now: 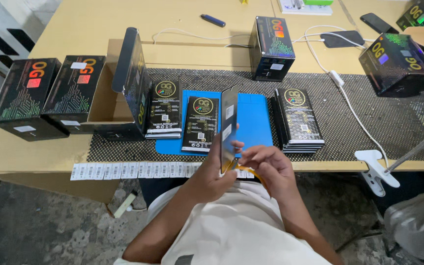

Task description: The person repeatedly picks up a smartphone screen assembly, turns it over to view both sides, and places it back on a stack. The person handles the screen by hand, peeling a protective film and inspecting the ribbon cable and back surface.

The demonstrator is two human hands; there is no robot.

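1. Held upright and edge-on above the table's near edge: a thin flat black packet (228, 125), its lower end pinched in the left hand (217, 174).
2. Left hand closed around the packet's bottom portion, thumb on the near face, fingers behind.
3. Right hand (266, 169) curled at the packet's lower edge, fingertips bunched near a yellow strip (251, 172) (possibly a band or tape; too small to tell), with the grip on it unclear.
4. Judged light and fairly stiff, standing tall without sagging, though thin enough to flex or crease if squeezed mid-face.
5. Glossy surface, so likely a bit slippery; best held by the long edges or the lower end, as here, not by the flat faces.
6. Contents probably fragile, given the slim flat form; gentle pressure advisable.
7. Lying nearby on the blue mat (256, 122): another matching packet (200, 122), with stacks of the same at left (164, 110) and right (298, 120) on the black mesh pad (379, 118).
8. Along the table (25, 152) edge: a row of white barcode labels (133, 170); further off, black boxes (271, 46) standing and an open carton (105, 100).
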